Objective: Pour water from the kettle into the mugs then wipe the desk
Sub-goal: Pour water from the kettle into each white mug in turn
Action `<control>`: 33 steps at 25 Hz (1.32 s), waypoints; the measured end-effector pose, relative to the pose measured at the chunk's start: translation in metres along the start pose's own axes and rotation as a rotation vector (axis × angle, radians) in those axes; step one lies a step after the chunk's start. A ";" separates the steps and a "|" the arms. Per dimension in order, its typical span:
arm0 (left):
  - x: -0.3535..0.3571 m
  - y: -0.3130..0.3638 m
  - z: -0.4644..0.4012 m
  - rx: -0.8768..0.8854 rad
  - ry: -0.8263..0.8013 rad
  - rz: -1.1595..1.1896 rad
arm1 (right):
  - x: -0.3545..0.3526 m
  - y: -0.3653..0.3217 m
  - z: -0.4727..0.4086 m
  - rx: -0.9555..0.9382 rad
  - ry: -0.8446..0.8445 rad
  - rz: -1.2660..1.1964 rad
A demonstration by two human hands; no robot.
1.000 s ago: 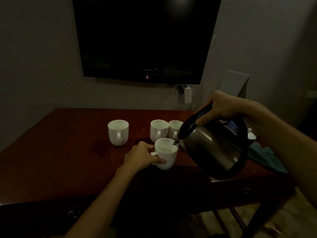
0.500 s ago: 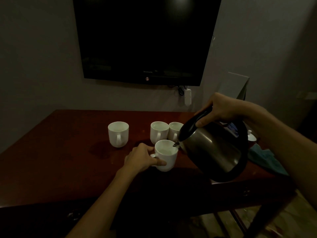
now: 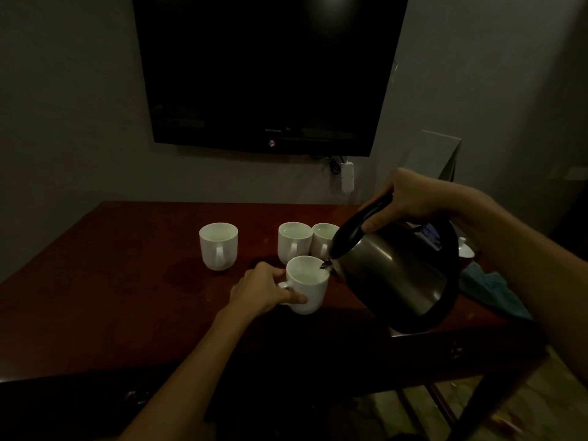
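My right hand [image 3: 410,198] grips the black handle of a steel kettle [image 3: 397,275], tilted left with its spout over the rim of the nearest white mug [image 3: 310,292]. My left hand [image 3: 264,289] holds that mug by its handle on the dark red desk [image 3: 111,281]. Behind it stand two white mugs side by side [image 3: 294,241] [image 3: 323,238], and a third white mug [image 3: 219,245] sits further left. A teal cloth [image 3: 490,291] lies on the desk's right end, partly hidden by the kettle and my right arm.
A black TV [image 3: 270,68] hangs on the wall above the desk, with a white power strip [image 3: 346,177] below it. A small white lidded item [image 3: 464,248] sits behind the kettle. A dark wet patch [image 3: 184,268] marks the desk left of my hand.
The kettle has shifted slightly with its spout staying over the near mug. My left hand has stayed on the mug's handle.
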State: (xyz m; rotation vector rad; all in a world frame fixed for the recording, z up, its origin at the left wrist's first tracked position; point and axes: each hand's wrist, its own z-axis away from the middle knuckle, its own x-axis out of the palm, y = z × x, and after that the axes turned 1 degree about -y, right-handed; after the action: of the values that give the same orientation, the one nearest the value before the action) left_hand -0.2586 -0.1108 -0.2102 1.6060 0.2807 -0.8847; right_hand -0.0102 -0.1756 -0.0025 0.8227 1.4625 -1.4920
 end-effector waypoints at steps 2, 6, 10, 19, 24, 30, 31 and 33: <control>0.000 0.000 0.000 0.001 0.002 -0.004 | 0.000 0.000 0.000 -0.003 -0.003 0.000; -0.001 0.002 0.000 -0.010 -0.017 0.000 | -0.001 0.000 -0.002 0.000 -0.006 0.029; 0.000 0.001 0.000 -0.005 -0.002 -0.001 | -0.001 0.001 -0.001 -0.006 -0.007 0.016; 0.000 0.002 -0.001 -0.010 -0.009 -0.008 | -0.001 -0.001 -0.002 0.009 -0.026 -0.002; 0.000 0.002 -0.001 -0.007 -0.016 -0.002 | -0.002 0.002 -0.001 -0.002 -0.025 -0.012; -0.001 0.004 0.001 -0.002 -0.020 0.010 | 0.000 0.002 -0.001 -0.017 -0.024 -0.035; -0.001 0.003 0.001 -0.002 -0.021 0.010 | -0.001 0.002 -0.001 -0.021 -0.028 -0.034; -0.001 0.003 0.001 -0.001 -0.025 0.010 | -0.001 0.003 -0.001 -0.025 -0.036 -0.015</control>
State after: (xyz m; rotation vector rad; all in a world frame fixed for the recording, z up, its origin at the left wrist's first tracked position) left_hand -0.2577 -0.1121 -0.2077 1.5933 0.2552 -0.8962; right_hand -0.0071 -0.1739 -0.0031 0.7672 1.4611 -1.4895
